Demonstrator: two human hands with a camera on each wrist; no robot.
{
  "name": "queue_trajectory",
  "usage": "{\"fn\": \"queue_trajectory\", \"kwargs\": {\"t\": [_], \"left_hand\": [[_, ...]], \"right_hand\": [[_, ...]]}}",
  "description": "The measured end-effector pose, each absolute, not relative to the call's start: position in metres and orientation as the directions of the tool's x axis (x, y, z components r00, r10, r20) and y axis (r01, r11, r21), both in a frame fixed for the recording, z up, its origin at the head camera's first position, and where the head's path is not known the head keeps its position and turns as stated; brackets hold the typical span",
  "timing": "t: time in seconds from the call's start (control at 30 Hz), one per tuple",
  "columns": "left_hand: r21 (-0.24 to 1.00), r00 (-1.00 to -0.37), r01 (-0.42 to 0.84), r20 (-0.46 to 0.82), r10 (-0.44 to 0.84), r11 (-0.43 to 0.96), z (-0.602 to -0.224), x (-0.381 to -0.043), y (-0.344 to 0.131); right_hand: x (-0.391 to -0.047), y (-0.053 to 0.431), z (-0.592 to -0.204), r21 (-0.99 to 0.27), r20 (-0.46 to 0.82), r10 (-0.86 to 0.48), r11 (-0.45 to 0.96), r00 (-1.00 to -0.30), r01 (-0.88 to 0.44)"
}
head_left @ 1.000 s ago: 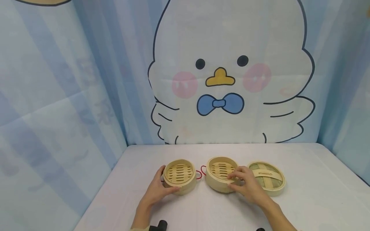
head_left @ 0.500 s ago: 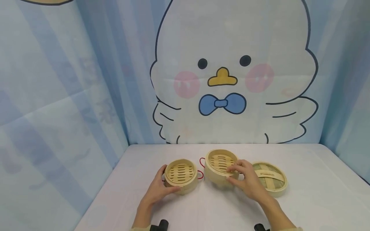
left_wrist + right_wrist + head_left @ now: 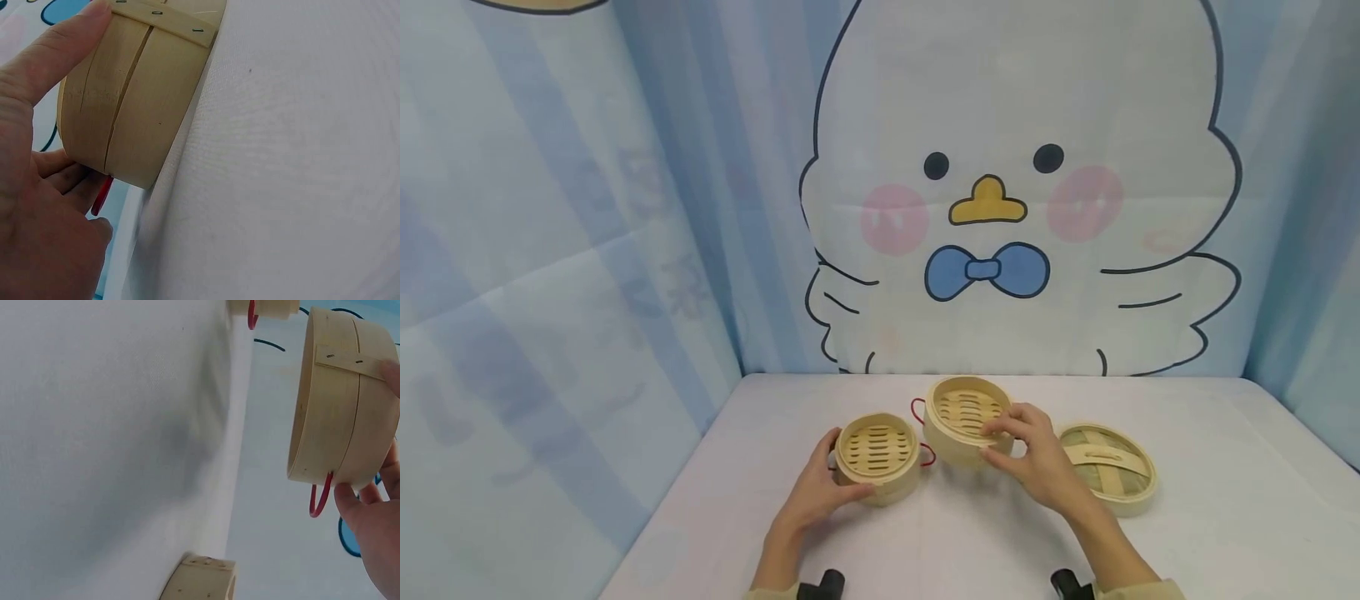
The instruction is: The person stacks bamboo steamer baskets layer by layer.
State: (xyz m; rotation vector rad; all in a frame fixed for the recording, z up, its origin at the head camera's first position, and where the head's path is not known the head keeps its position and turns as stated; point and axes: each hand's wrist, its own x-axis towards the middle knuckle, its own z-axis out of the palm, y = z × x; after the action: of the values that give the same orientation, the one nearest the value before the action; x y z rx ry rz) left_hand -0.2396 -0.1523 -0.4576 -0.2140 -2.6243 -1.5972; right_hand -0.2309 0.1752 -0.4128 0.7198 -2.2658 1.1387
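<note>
Two round bamboo steamer baskets with slatted bottoms and red cord loops are in the head view. My left hand [image 3: 820, 492] grips the left steamer basket [image 3: 877, 450], thumb on the near side and fingers round the far left; it stands on the table. My right hand [image 3: 1037, 458] pinches the right steamer basket [image 3: 962, 417] by its near right rim. In the right wrist view that steamer basket [image 3: 340, 400] hangs clear of the table, a red loop at its side. A woven bamboo steamer lid [image 3: 1108, 467] lies to the right, touched by neither hand.
A white cloth covers the table [image 3: 970, 550]. Behind it hangs a curtain [image 3: 760, 250] printed with a cartoon chick. Black straps or mounts [image 3: 822, 586] sit at both wrists.
My right hand has lifted the right steamer basket off the table and moved it away from me, slightly left. My left hand keeps its grip on the left one. The head view has shifted slightly.
</note>
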Motion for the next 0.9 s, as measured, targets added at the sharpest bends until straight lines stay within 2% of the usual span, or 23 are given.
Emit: {"fn": "queue_trajectory", "kwargs": {"t": [0.67,0.9], "left_hand": [[0.89,-0.991,0.13,0.103,0.086,0.437,-0.457,-0.24,-0.151],[0.891,-0.99,0.135,0.107,0.09,0.433,-0.456,-0.24,-0.153]], "right_hand": [[-0.242,0.146,-0.398,-0.645,0.581,-0.235,0.451,-0.779,-0.617],[-0.243,0.135,-0.393,-0.692,0.524,-0.227,0.449,-0.821,-0.565]]}}
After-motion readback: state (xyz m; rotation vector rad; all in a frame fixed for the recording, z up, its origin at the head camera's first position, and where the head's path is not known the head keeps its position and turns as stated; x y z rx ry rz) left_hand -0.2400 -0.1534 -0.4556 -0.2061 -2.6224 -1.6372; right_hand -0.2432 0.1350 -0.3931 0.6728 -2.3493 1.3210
